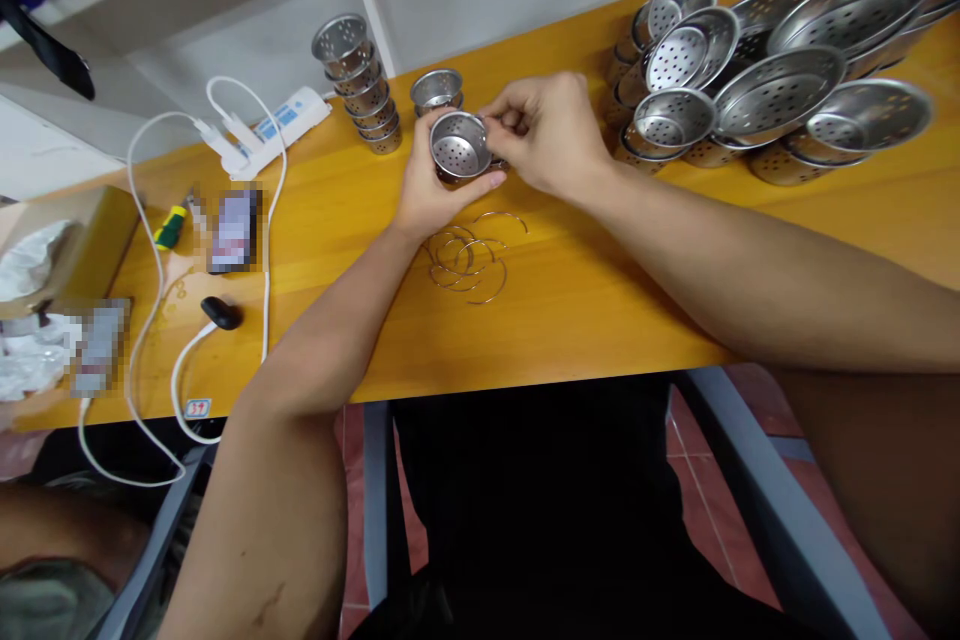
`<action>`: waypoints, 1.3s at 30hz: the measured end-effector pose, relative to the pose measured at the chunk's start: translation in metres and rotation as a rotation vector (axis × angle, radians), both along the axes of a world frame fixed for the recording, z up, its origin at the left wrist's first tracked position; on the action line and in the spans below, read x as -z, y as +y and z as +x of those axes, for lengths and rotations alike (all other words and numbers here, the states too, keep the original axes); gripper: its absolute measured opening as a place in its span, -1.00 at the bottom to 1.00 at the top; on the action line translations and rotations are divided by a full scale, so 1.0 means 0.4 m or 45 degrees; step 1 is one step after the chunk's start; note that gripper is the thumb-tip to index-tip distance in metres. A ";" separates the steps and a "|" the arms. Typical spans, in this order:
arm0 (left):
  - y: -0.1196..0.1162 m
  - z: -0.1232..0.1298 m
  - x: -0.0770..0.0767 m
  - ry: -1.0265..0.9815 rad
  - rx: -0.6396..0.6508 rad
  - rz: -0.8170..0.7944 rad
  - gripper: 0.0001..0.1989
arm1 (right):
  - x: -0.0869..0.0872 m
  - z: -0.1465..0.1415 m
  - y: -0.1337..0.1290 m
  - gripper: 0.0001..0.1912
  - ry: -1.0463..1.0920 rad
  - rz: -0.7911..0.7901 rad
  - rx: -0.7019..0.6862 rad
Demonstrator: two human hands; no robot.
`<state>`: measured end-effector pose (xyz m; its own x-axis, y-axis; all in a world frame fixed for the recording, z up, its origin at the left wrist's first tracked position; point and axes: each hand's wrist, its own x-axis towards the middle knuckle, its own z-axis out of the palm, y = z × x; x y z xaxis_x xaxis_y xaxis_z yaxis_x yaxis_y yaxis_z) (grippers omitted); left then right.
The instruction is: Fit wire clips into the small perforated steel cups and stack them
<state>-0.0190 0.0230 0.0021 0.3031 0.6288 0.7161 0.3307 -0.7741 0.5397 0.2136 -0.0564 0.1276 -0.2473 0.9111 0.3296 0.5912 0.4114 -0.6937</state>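
My left hand (425,182) is wrapped round a small perforated metal cup (460,148), its mouth tilted up toward me. At the cup's right rim, the thumb and fingers of my right hand (544,132) are pinched together. Whatever lies between those fingertips is too small and hidden to make out. Just behind the held cup stands another small metal cup (436,88), partly covered by it. Several thin curved wires (469,260) lie loosely piled on the wooden table (570,320) below my hands.
A stack of perforated cups (365,95) stands left of my hands. Many perforated metal cups and bowls (780,100) crowd the right. A white power strip (281,130) with cables, a green-yellow screwdriver (171,228) and a cardboard box (97,245) are at left. Another person's leg (67,530) shows lower left.
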 end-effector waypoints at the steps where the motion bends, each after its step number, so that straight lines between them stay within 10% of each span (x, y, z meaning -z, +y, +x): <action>1: 0.000 0.000 0.000 -0.002 0.000 0.001 0.15 | 0.003 -0.002 0.001 -0.76 -0.018 0.013 0.011; 14: -0.006 0.002 -0.002 -0.018 0.018 -0.029 0.14 | 0.017 -0.016 -0.003 -0.43 -0.069 -0.008 0.010; 25: 0.013 -0.035 0.000 0.027 0.184 -0.108 -0.08 | -0.010 0.024 0.020 -0.03 0.266 -0.387 -0.546; 39: -0.004 -0.028 -0.002 0.034 0.162 -0.155 -0.24 | 0.017 0.024 0.029 -0.13 0.381 -0.393 -0.563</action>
<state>-0.0301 0.0216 0.0029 0.4034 0.6660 0.6275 0.2497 -0.7399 0.6247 0.2232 -0.0449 0.1207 -0.5610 0.8079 0.1807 0.1715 0.3270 -0.9293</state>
